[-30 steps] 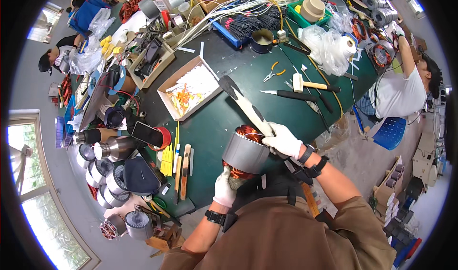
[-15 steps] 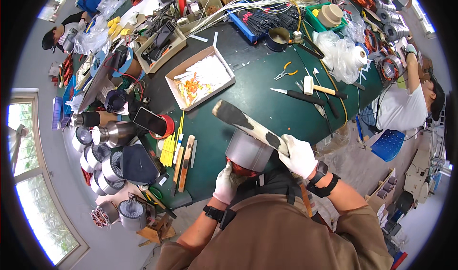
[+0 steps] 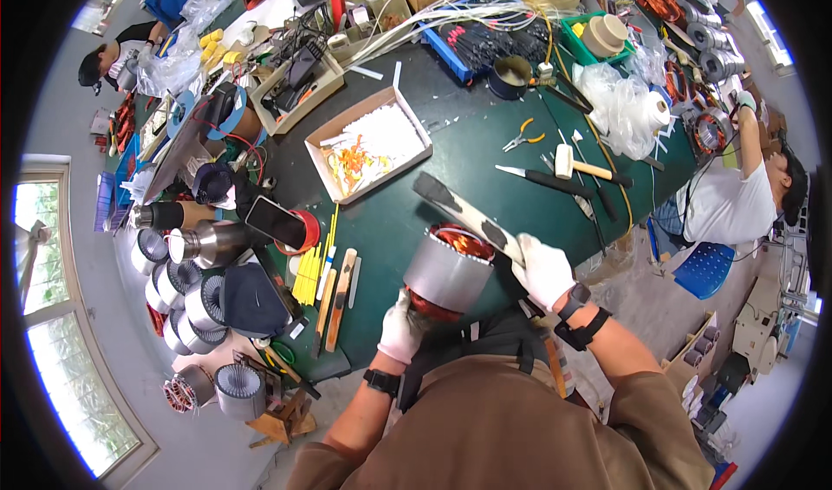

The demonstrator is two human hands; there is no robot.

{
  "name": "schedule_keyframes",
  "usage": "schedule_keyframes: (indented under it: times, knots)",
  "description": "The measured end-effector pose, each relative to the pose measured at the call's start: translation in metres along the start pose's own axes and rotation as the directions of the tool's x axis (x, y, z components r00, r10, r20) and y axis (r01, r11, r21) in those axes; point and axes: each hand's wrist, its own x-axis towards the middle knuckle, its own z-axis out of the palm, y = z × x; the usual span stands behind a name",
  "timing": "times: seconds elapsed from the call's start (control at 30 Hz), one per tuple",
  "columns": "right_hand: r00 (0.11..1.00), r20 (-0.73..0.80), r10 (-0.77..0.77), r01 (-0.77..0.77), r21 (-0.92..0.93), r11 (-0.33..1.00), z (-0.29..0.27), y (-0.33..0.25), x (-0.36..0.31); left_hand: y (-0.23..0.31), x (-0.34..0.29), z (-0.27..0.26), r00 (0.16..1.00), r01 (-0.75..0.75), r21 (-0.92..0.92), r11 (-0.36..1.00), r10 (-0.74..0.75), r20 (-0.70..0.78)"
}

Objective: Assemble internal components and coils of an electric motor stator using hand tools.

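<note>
In my white-gloved left hand (image 3: 400, 330) is the lower end of a motor stator (image 3: 446, 273), a silver-grey cylinder with copper windings showing at its top and reddish windings below. The stator sits tilted at the table's near edge. My right hand (image 3: 543, 272), gloved too, is closed round the near end of a flat wooden paddle (image 3: 468, 214), worn and blotched black and white. The paddle slants up and left over the stator's far rim and hides part of it. Whether the two touch, I cannot tell.
Beyond lies a cardboard tray (image 3: 322, 162) of white and orange pieces. Pliers (image 3: 523, 136), a black-handled knife (image 3: 546, 179) and a mallet (image 3: 565, 162) lie to the right. Wooden sticks (image 3: 341, 299) and several stators (image 3: 240, 390) are at left. A co-worker (image 3: 724, 200) sits at far right.
The paddle has shifted right and away from over the stator's top, uncovering the copper windings. The stator has tilted slightly, and my left hand has moved a little left with it.
</note>
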Motion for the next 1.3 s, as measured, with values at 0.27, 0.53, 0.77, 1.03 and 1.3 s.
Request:
schedule_keyframes:
  times: [0.27,0.53,0.77,1.03,1.3]
  knots:
    - [0.997,0.081,0.015,-0.019,0.051,0.999,0.008,-0.023,0.009,0.023,-0.001,0.017,0.997,-0.074,-0.011,0.997,0.074,-0.029]
    - [0.996,0.081,-0.047,0.042,0.063,0.997,0.012,-0.024,0.026,0.018,-0.016,0.029,0.944,-0.329,0.289,0.899,0.301,0.138]
    - [0.999,0.003,-0.043,0.030,0.679,0.733,0.012,-0.037,0.070,0.017,-0.012,0.021,0.876,-0.477,0.312,0.822,0.475,0.087]
    - [0.894,0.431,-0.124,-0.377,0.871,0.315,0.025,-0.051,0.094,0.022,-0.004,0.023,0.898,-0.419,0.164,0.893,0.434,-0.069]
    - [0.988,0.027,-0.152,0.135,0.323,0.937,-0.048,-0.081,0.035,-0.011,-0.029,0.014,0.963,-0.265,0.004,0.964,0.265,-0.049]
